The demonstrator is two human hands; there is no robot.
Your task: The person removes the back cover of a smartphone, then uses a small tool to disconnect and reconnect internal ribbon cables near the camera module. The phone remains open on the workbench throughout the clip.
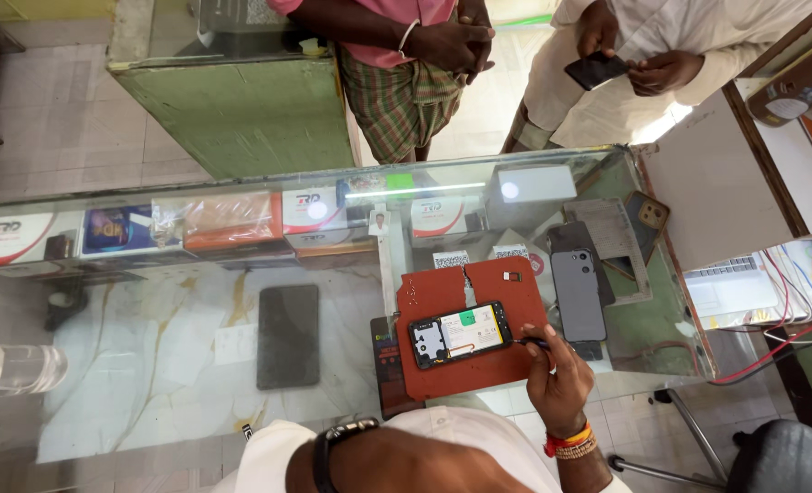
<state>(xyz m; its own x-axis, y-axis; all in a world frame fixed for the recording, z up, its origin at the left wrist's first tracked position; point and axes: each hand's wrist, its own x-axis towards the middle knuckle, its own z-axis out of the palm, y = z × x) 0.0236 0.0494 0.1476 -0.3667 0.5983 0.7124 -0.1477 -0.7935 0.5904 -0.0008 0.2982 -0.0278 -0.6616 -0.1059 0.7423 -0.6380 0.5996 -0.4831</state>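
red mat (442,365) under opened phone (459,333), right hand (561,374) beside it pinching a tool (527,342), left hand unseen

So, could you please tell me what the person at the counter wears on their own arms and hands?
The right hand has red, orange and beaded bands at the wrist and a ring on one finger. The left forearm carries a black watch with a dark strap. White short sleeves cover the upper arms; the left hand is out of view.

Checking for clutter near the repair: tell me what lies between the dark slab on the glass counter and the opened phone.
In the head view, only bare glass counter and the red mat's left edge separate the dark slab from the opened phone.
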